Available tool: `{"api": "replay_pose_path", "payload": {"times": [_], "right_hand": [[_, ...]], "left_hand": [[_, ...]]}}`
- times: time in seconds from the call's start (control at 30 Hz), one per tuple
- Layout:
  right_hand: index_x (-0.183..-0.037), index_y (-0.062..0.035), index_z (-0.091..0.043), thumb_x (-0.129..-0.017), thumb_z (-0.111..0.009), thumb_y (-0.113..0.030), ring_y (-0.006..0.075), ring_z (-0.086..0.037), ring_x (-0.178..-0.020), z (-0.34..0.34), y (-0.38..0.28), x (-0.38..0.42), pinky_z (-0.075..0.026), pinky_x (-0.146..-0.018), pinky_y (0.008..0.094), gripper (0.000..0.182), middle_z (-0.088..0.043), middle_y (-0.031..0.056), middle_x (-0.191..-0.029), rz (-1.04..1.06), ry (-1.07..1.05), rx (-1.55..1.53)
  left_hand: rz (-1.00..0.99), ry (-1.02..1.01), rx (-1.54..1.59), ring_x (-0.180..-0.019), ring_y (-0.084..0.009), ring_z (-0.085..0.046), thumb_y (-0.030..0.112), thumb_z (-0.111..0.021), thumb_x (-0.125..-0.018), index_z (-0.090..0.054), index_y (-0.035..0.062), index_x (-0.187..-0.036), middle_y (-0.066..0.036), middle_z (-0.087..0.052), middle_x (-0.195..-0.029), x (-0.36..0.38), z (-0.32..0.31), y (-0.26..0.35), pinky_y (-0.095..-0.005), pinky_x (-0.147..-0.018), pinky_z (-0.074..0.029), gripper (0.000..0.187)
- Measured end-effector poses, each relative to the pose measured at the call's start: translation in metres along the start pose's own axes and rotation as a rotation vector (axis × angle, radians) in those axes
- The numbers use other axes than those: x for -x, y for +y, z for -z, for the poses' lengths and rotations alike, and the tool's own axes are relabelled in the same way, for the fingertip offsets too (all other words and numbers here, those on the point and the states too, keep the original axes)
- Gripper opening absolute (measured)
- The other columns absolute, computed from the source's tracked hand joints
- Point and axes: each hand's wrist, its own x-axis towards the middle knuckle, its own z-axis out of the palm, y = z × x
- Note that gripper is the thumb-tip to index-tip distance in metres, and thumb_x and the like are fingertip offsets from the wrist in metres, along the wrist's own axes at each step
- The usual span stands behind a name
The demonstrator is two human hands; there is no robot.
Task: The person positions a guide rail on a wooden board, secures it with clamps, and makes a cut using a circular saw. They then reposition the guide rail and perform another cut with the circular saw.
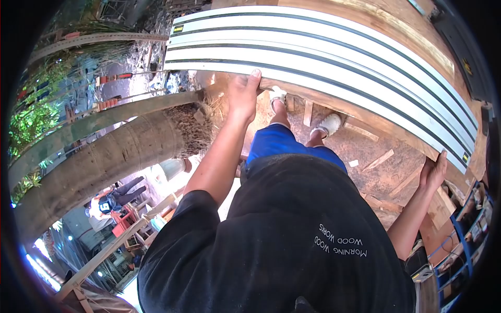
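Observation:
Long silver-white rails with black strips (323, 57) lie across a wooden board (334, 104). My left hand (243, 96) is at the near edge towards the left, its thumb up against the rails and its fingers curled down, partly hidden. Near the right end, my right hand (433, 172) grips the same near edge, thumb up, with its other fingers mostly out of sight below. Both hands touch the edge where rails and board meet; how much of each they grip is unclear.
Wood offcuts (378, 159) lie on the dusty floor around my feet. A thick trunk-like beam (104, 151) runs along the left. Another person (107, 203) is at the lower left. Blue metal framing (463, 237) stands at the right.

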Motion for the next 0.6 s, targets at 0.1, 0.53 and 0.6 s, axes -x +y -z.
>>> {"api": "replay_pose_path", "payload": {"times": [0.1, 0.53, 0.6], "right_hand": [[-0.106, -0.0013, -0.057, -0.093, -0.058, -0.024, 0.0229, -0.058, -0.106, -0.004, -0.002, 0.003, -0.044, -0.098, 0.0411, 0.027, -0.061, 0.0117, -0.111, 0.006, -0.008, 0.014], [-0.11, -0.0002, -0.054, -0.093, -0.059, -0.025, 0.0238, -0.056, -0.109, -0.019, -0.005, 0.009, -0.042, -0.1, 0.0406, 0.03, -0.059, 0.0137, -0.114, 0.007, 0.027, 0.003], [-0.114, 0.0001, -0.053, -0.093, -0.059, -0.024, 0.0238, -0.055, -0.11, -0.014, -0.005, 0.008, -0.042, -0.101, 0.0397, 0.033, -0.058, 0.0138, -0.116, 0.016, 0.051, 0.01]], "left_hand": [[-0.007, 0.012, 0.039, -0.089, -0.0177, -0.064, 0.024, -0.057, -0.094, -0.057, 0.003, -0.107, -0.009, -0.065, -0.098, 0.0, -0.003, 0.001, -0.0349, -0.08, -0.053, 0.025], [0.084, 0.02, 0.056, -0.094, -0.0193, -0.062, 0.024, -0.062, -0.091, -0.059, 0.0016, -0.103, -0.01, -0.064, -0.099, -0.006, 0.008, -0.003, -0.0384, -0.087, -0.049, 0.026], [0.094, 0.06, 0.063, -0.095, -0.0203, -0.061, 0.023, -0.061, -0.091, -0.058, 0.0011, -0.105, -0.011, -0.063, -0.101, -0.007, 0.008, -0.005, -0.0387, -0.087, -0.049, 0.026]]}}
